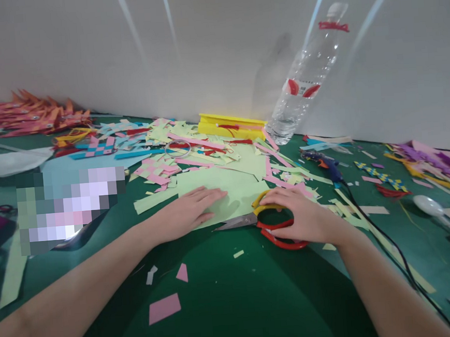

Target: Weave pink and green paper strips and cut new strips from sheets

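The fingers of the left hand (187,214) are laid nearly together, thumb a little apart, on the pale green sheet (238,185), while the handles of the scissors (241,221) are clasped between the curled fingers and thumb of the right hand (312,216), at the sheet's near edge. Because the blades are pointed toward the left hand, the sheet is best pressed flat with those fingertips clear of the cutting line. Behind, room is hampered by heaped paper scraps (155,170) and a yellow folded piece (210,124); to the right, a black cable (390,244) is trailed past the forearm, and a clear bottle (304,87) is stood at the wall (208,50).
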Action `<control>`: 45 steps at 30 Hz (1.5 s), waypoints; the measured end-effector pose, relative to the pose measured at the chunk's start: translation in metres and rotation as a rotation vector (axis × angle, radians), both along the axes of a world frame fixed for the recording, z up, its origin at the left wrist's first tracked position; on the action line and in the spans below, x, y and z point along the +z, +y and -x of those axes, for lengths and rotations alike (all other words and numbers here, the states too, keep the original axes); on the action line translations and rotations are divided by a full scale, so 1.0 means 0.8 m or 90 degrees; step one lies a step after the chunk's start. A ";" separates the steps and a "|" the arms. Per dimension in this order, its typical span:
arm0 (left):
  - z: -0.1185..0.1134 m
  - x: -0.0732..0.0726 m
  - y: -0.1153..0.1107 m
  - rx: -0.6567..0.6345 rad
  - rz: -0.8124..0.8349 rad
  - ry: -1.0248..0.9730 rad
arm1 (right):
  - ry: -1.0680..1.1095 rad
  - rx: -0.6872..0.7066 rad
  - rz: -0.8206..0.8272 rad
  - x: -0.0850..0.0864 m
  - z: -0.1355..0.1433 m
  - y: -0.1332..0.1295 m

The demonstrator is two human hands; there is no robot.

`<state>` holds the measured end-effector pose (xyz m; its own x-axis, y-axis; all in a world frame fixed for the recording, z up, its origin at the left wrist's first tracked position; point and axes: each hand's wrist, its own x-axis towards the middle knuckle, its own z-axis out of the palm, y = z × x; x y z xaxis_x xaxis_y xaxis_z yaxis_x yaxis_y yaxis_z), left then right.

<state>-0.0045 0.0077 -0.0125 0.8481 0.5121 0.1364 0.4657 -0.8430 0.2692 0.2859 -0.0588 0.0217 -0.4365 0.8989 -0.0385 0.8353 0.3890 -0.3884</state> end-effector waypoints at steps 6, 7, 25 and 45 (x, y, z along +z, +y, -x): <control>0.000 -0.007 0.006 -0.039 -0.001 0.009 | 0.005 -0.009 0.004 -0.007 0.006 0.000; 0.000 -0.008 0.007 -0.043 0.003 0.008 | 0.006 -0.007 0.007 -0.008 0.007 0.000; -0.001 -0.009 0.008 -0.042 0.019 -0.023 | 0.019 0.011 0.007 -0.008 0.020 -0.004; -0.001 -0.005 0.011 -0.052 0.051 -0.028 | 0.013 0.025 0.010 -0.007 0.041 -0.011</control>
<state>-0.0036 0.0164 -0.0163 0.8818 0.4517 0.1357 0.3822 -0.8530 0.3555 0.2531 -0.0677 0.0158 -0.4720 0.8805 -0.0436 0.8118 0.4148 -0.4111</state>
